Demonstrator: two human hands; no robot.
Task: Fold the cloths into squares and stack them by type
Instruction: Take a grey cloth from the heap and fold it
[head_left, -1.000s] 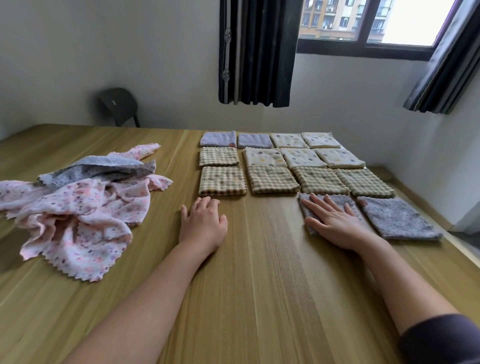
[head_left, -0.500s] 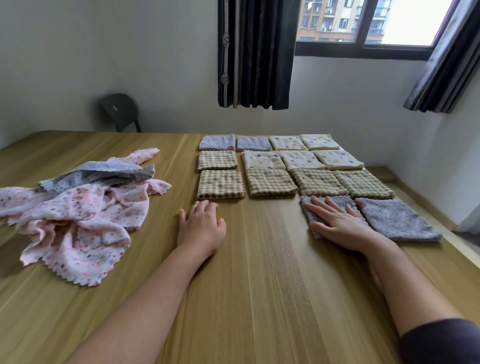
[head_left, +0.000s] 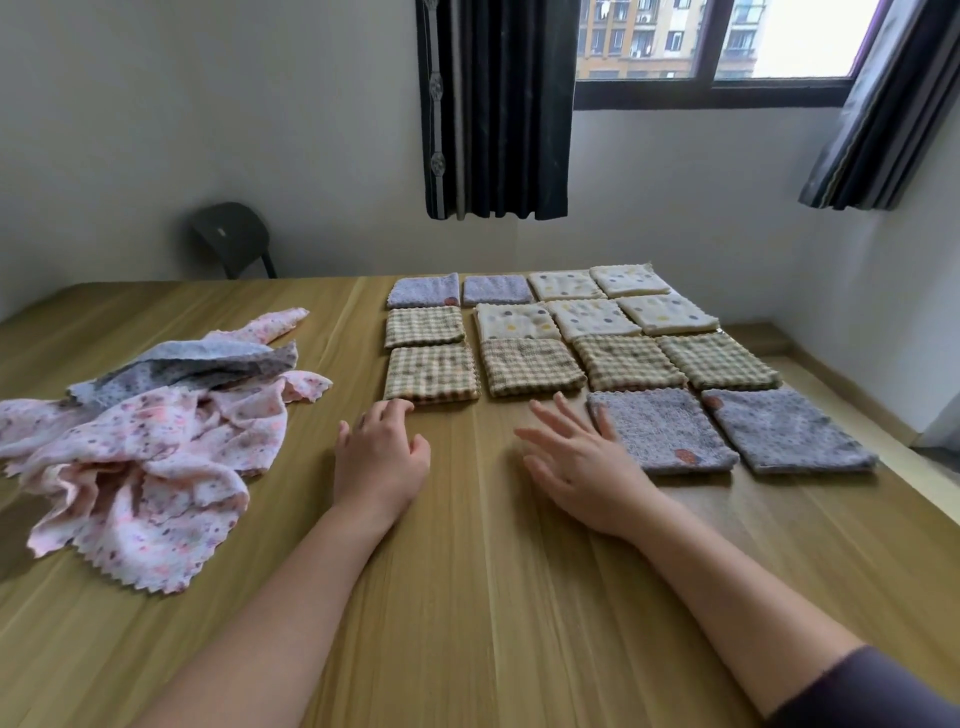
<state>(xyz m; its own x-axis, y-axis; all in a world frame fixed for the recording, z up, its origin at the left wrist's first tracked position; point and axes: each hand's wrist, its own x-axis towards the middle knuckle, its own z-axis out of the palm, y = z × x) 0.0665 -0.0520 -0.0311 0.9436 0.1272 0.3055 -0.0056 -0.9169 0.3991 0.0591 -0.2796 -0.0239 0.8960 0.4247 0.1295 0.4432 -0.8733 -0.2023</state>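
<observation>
Folded squares (head_left: 530, 366) lie grouped by pattern at centre right, likely for stacking. Left hand (head_left: 382, 457) relaxed, empty; right hand (head_left: 582, 460) spread, empty. Unfolded pile (head_left: 145, 441) lies at left.

A room in a home: plain white walls (head_left: 208, 130), dark pleated curtains (head_left: 498, 109), a window (head_left: 727, 47) facing apartment blocks, a wide wooden table (head_left: 493, 597).

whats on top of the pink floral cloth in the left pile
A crumpled grey cloth lies across the far part of the pink floral cloth. Anything buried under their folds is hidden.
</observation>
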